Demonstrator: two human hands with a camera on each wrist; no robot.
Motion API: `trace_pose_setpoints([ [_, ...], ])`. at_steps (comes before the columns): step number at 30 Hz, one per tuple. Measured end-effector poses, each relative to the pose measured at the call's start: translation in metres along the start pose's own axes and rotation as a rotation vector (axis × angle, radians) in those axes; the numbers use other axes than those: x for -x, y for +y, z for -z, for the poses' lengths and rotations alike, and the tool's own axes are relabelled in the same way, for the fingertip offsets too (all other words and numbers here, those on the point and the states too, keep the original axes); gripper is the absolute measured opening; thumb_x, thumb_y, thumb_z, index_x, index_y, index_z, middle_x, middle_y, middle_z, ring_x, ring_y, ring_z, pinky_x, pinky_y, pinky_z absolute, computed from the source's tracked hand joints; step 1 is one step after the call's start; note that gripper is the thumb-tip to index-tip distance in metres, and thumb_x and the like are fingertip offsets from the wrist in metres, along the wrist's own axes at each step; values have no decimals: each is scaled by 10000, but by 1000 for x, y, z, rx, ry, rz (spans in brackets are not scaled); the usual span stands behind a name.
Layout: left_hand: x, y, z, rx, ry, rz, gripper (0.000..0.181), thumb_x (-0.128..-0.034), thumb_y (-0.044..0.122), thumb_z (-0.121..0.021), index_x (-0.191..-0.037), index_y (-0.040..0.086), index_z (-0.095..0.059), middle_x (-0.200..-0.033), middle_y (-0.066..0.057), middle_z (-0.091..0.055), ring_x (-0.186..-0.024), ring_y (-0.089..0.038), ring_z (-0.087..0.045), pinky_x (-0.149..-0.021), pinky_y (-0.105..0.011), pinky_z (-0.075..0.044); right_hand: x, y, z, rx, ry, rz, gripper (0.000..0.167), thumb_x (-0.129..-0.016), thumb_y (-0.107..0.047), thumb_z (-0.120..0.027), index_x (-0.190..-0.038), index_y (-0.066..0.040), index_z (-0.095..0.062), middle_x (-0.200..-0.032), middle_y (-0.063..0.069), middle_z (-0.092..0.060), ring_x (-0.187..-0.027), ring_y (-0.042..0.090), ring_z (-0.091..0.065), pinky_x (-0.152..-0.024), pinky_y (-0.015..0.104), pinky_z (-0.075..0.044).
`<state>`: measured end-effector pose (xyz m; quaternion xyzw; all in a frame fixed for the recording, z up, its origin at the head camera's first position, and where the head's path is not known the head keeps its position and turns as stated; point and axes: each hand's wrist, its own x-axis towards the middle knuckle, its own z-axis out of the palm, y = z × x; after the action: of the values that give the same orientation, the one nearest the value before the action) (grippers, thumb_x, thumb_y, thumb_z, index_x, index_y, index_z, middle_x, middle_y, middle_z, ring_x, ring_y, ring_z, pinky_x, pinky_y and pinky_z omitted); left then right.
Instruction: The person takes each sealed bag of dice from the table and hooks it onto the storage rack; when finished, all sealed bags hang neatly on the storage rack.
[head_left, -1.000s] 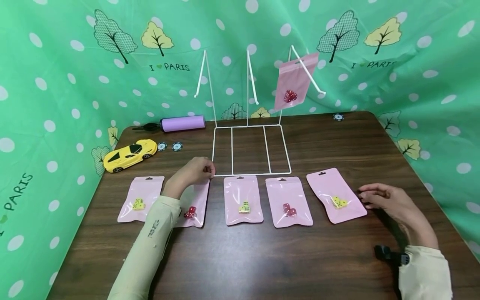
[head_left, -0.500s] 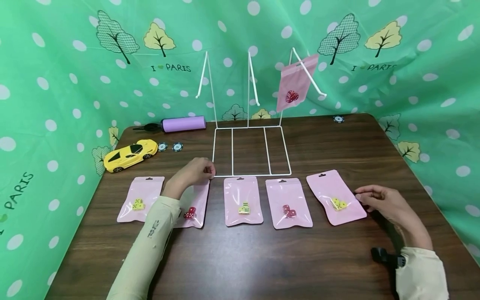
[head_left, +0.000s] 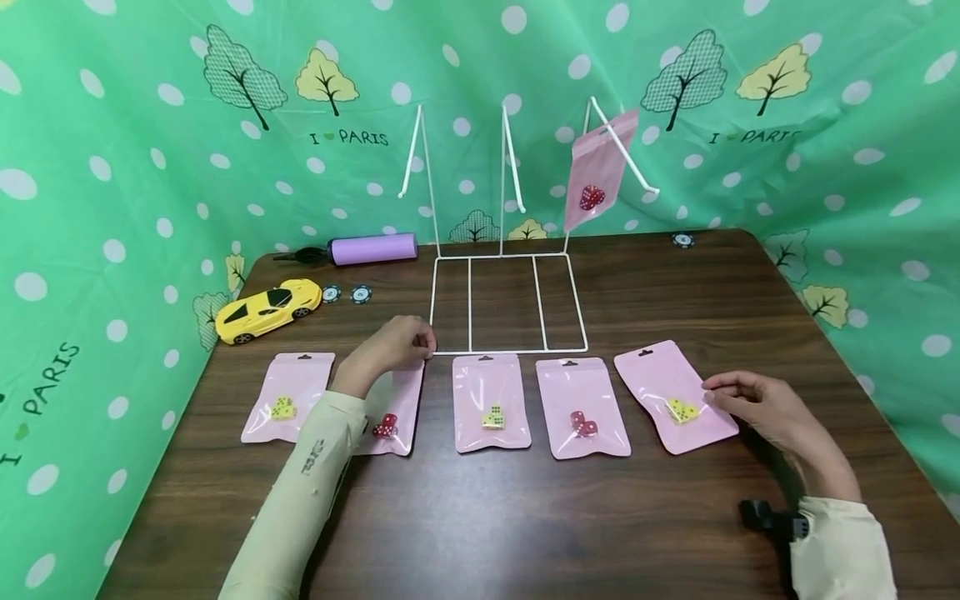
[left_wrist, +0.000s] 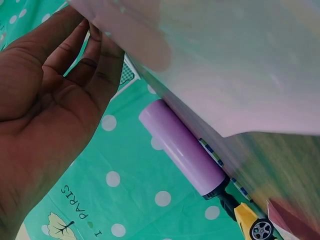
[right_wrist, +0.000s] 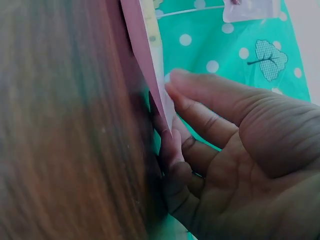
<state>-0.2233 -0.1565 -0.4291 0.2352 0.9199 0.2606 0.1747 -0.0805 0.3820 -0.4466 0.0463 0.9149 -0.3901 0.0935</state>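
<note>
My left hand (head_left: 386, 348) pinches the upper right corner of a pink zip bag (head_left: 403, 396) with red dice in it. My wrist and sleeve cover that bag's left part in the head view; the left wrist view has its sheet (left_wrist: 225, 65) close up. At the far right, my right hand (head_left: 780, 421) pinches the right edge of a slanted pink bag (head_left: 660, 379) with yellow dice, thumb above and fingers beneath in the right wrist view. Between the hands lie a bag (head_left: 487, 383) with yellow dice and a bag (head_left: 577, 387) with red dice.
Behind the bags stands a white wire rack (head_left: 502, 255) with three prongs; a pink bag (head_left: 600, 162) with red dice hangs on its right prong. Far left are another bag (head_left: 292, 379), a yellow toy car (head_left: 270, 310), a purple pump (head_left: 373, 249) and poker chips (head_left: 361, 294).
My right hand has moved left onto the right bag's edge and now pinches it. The left hand stays at its bag's corner. The head view has shifted slightly.
</note>
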Motion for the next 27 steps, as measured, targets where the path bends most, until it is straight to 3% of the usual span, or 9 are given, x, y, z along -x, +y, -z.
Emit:
trace_pose_setpoints([
  [7,0,1,1,22,-10,14,113,-1006,-32,-711,-924,39,-742,-911,-78,-683,-845,-200,-620,-776,-356,-543,1,-3,-5,-4,25,53,259,-1071,-88,-671,-1246,103,-691,-1007,64,-638,-800,92,-500,-619,269,-436],
  [16,1,0,0,39,-16,27,108,-1013,-29,-705,-937,40,-740,-928,-82,-684,-860,-205,-622,-789,-361,-546,2,-2,-2,-37,20,-9,317,-1109,-104,-605,-1319,134,-616,-959,60,-641,-726,128,-541,-598,299,-503],
  [24,0,0,0,34,-11,26,104,-1011,-26,-708,-937,37,-744,-928,-81,-687,-861,-206,-625,-791,-365,-548,2,-1,1,-12,16,-48,346,-1111,-153,-608,-1344,102,-622,-981,64,-584,-758,140,-493,-611,297,-426],
  [27,1,1,0,35,-13,34,104,-1015,-21,-707,-939,39,-745,-927,-81,-690,-860,-206,-624,-789,-362,-547,2,-2,1,-6,13,-73,363,-1114,-179,-603,-1365,83,-627,-1040,123,-588,-819,189,-492,-630,308,-409],
])
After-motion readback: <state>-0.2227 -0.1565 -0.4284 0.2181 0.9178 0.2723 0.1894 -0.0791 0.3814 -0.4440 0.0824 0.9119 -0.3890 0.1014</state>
